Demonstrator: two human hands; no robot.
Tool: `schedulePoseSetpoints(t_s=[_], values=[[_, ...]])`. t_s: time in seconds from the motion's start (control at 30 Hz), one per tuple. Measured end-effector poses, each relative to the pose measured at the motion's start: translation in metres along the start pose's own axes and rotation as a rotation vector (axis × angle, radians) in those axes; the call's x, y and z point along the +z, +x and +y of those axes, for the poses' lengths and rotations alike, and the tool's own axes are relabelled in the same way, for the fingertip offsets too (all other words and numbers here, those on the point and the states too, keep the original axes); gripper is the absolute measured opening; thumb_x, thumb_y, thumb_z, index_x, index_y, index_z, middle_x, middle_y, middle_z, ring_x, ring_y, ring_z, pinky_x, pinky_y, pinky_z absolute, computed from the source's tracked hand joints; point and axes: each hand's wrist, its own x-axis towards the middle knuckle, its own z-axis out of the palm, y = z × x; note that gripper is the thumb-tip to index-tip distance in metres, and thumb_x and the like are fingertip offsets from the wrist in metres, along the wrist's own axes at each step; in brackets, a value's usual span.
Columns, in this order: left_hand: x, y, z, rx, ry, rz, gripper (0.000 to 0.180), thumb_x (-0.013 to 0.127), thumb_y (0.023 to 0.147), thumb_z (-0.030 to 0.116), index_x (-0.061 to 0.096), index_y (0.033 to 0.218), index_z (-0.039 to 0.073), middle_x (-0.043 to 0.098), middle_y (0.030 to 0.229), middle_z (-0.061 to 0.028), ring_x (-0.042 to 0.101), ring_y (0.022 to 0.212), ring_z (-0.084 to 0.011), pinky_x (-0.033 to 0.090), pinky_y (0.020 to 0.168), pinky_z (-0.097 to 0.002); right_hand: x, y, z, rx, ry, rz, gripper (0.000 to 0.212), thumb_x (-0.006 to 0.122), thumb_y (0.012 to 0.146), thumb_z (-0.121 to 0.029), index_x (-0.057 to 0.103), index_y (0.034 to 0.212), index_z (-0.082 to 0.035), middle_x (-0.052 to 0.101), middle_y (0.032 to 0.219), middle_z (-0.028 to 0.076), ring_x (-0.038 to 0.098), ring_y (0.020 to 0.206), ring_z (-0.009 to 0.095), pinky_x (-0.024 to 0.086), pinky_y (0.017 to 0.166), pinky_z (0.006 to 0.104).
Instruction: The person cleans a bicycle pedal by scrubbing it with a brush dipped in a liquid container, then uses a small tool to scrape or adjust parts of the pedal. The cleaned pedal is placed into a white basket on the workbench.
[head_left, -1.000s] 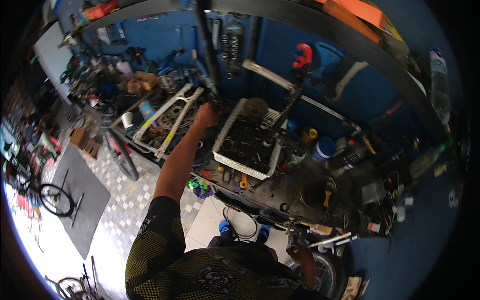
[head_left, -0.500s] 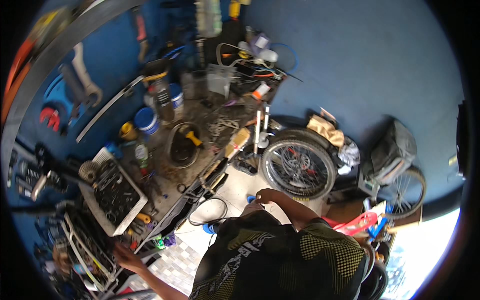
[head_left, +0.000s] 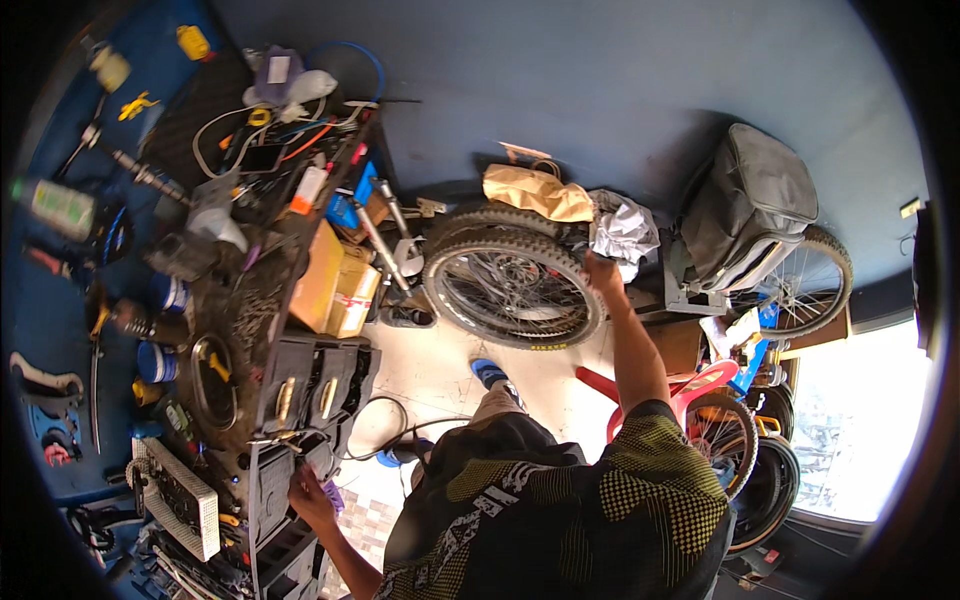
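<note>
My right arm is stretched forward, and my right hand (head_left: 603, 276) is at the right edge of a bicycle wheel (head_left: 515, 287) with a knobby black tyre. The wheel leans with another against the blue wall. Whether that hand touches the tyre is unclear, and its fingers are too small and blurred to read. Beside it lies a crumpled silver-white bag (head_left: 625, 232). My left hand (head_left: 312, 500) hangs by the front of the dark drawers (head_left: 275, 487), fingers loosely apart, with nothing visible in it. Something purple (head_left: 333, 496) shows just behind it.
A cluttered workbench (head_left: 262, 290) runs along the left, with a round tray (head_left: 213, 380) on it. Cardboard boxes (head_left: 335, 285) stand at its far end. A black hose (head_left: 385, 410) loops on the floor by my feet. A red plastic chair (head_left: 705, 380) and a grey backpack (head_left: 755, 185) are at right.
My view has swung to the right. My right hand has gone from close to my body out to the wheel's edge. The left hand has left the cluttered bench area and is by the drawers.
</note>
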Motion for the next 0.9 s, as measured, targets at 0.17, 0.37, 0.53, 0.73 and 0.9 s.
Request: schedulePoseSetpoints(t_s=[0.17, 0.37, 0.53, 0.73, 0.9], values=[[0.086, -0.015, 0.116, -0.002, -0.503, -0.317, 0.08, 0.065, 0.103, 0.033, 0.021, 0.165, 0.007, 0.042, 0.156, -0.0264, 0.056, 0.133, -0.0292, 0.046, 0.108, -0.0419, -0.071, 0.018, -0.014, 0.191, 1.09, -0.484, 0.108, 0.017, 0.09, -0.091, 0.052, 0.149, -0.008, 0.063, 0.139, 0.012, 0.059, 0.124, 0.026, 0.048, 0.099, 0.0449], [0.132, -0.013, 0.172, 0.051, -0.291, -0.424, 0.057, 0.066, 0.103, 0.031, 0.052, 0.147, -0.002, 0.064, 0.137, -0.0216, 0.064, 0.123, -0.0288, 0.049, 0.105, -0.0407, -0.064, 0.053, 0.04, 0.192, 0.859, -0.415, 0.078, 0.041, 0.101, -0.073, 0.055, 0.145, -0.009, 0.067, 0.135, 0.012, 0.065, 0.114, 0.024, 0.053, 0.091, 0.0396], [0.135, -0.027, 0.18, 0.057, -0.056, -0.1, 0.035, 0.066, 0.102, 0.018, 0.065, 0.135, 0.006, 0.073, 0.12, -0.0188, 0.072, 0.109, -0.0257, 0.055, 0.092, -0.0372, -0.004, 0.058, 0.106, 0.126, 0.219, -0.368, 0.029, 0.057, 0.105, -0.032, 0.067, 0.088, -0.012, 0.053, 0.063, -0.002, 0.046, 0.048, 0.009, 0.035, 0.041, 0.0278], [0.122, -0.066, 0.182, -0.068, -0.133, 0.12, 0.025, 0.053, 0.106, 0.018, 0.07, 0.114, 0.002, 0.073, 0.092, -0.0195, 0.073, 0.068, -0.0246, 0.055, 0.07, -0.0392, 0.073, 0.022, 0.084, 0.311, -0.278, -0.552, 0.07, 0.047, 0.099, -0.073, 0.062, 0.079, -0.008, 0.063, 0.063, 0.009, 0.043, 0.041, 0.017, 0.031, 0.036, 0.0341], [0.084, -0.101, 0.148, -0.374, -0.164, 0.211, 0.047, 0.049, 0.11, 0.039, 0.076, 0.101, 0.002, 0.073, 0.076, -0.0142, 0.071, 0.063, -0.0216, 0.056, 0.067, -0.0369, 0.138, -0.009, 0.023, 0.052, -0.446, -0.959, 0.086, 0.033, 0.092, -0.088, 0.056, 0.056, -0.013, 0.034, 0.042, 0.002, 0.026, 0.031, 0.019, 0.021, 0.034, 0.0368]])
